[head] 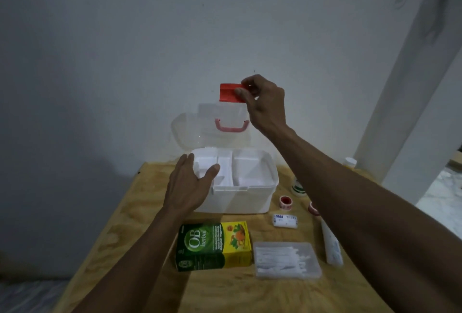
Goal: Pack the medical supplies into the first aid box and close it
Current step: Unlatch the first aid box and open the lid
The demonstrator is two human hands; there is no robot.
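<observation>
Resting against the left front corner of the first aid box (240, 197), the left hand (187, 187) is lying open, fingers straight and spread, thumb reaching over the rim. The box is sitting open at the far end of the wooden surface (140, 225), its white divided tray showing inside and its clear lid (200, 127) standing upright behind, pink handle (232, 126) facing the camera. Nearer the camera, a green and yellow herbal medicine carton (215, 245) is lying flat in front of the box, and just to its right a clear case of cotton swabs (287, 260) is lying beside it. Above the lid, the right hand (265, 103) is pinching the red latch (230, 92) at the lid's top edge between thumb and fingertips. Further right, a red-and-white tape roll (285, 202), a small wrapped bandage roll (285, 220) and a white tube (331, 245) are lying on the surface, partly under the right forearm.
</observation>
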